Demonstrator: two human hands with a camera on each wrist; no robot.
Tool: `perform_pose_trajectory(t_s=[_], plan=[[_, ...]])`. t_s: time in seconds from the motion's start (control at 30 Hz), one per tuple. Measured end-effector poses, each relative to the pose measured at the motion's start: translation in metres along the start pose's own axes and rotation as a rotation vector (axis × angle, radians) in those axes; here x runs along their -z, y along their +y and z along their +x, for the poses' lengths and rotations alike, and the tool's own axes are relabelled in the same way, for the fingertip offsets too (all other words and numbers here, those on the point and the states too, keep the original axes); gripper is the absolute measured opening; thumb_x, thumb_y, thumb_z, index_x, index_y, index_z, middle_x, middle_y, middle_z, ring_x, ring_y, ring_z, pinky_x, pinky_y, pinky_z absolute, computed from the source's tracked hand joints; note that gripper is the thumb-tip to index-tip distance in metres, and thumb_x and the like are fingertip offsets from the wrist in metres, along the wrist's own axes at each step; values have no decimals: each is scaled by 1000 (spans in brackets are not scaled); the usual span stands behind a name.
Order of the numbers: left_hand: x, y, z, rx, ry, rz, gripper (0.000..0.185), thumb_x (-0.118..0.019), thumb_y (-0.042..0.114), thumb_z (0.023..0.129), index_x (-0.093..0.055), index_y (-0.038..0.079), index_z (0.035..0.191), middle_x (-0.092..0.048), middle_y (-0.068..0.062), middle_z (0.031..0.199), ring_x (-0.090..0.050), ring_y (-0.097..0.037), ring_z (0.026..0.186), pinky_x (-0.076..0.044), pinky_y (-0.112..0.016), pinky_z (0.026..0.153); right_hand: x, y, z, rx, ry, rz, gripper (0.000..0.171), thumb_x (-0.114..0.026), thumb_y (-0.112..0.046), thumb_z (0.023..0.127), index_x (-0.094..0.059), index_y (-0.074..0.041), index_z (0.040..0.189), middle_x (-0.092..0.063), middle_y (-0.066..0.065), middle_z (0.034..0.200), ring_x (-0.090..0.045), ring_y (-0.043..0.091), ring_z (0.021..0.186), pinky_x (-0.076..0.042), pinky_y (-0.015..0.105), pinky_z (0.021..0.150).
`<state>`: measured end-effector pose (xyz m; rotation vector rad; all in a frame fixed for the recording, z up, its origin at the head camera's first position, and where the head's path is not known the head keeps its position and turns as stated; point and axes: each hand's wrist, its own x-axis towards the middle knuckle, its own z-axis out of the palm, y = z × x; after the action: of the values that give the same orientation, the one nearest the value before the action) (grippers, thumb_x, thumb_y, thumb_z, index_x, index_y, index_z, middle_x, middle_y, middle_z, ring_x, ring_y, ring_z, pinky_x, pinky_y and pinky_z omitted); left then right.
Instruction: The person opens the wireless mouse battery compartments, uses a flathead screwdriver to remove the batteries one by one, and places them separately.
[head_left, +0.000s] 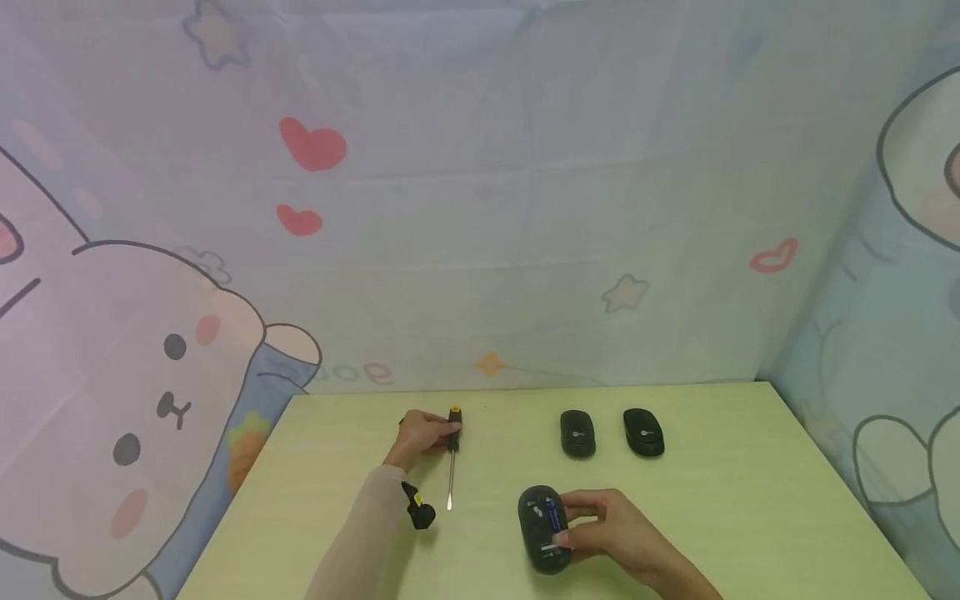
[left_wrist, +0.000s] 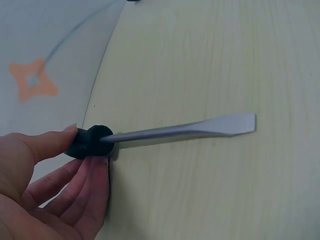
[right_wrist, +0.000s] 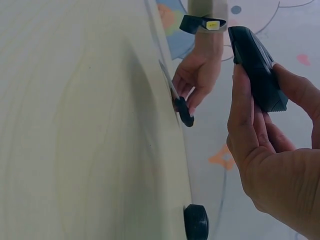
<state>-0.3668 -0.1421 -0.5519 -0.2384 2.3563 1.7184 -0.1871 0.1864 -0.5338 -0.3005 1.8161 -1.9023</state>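
My left hand [head_left: 420, 436] pinches the dark handle of a flat-head screwdriver [head_left: 451, 479] between thumb and fingers. Its metal shaft points toward the near side in the head view. The left wrist view shows its broad flat tip [left_wrist: 242, 124] up close. Over the near middle of the table, my right hand [head_left: 621, 533] grips a black computer mouse [head_left: 538, 525] by its right side, with its labelled underside turned up to the head camera. Seen edge-on in the right wrist view, that mouse [right_wrist: 256, 67] is raised off the table. The fingertips behind it are partly hidden.
Two more black mice, one [head_left: 577, 432] left of the other [head_left: 643, 432], lie toward the back right of the pale wooden table [head_left: 735, 500]. A printed cloth [head_left: 480, 275] hangs along the table's back edge.
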Motion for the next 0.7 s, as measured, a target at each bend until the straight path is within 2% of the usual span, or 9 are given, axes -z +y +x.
perform_pose_trajectory(t_s=[0.7], plan=[[-10, 3, -1, -84, 74, 178, 30, -84, 13, 89, -76, -9, 108, -78, -24, 105, -76, -18, 78, -68, -34, 73, 2, 0, -2, 4, 11, 3, 58, -81, -10, 89, -59, 10, 140, -75, 12, 114, -78, 22, 95, -69, 43, 84]])
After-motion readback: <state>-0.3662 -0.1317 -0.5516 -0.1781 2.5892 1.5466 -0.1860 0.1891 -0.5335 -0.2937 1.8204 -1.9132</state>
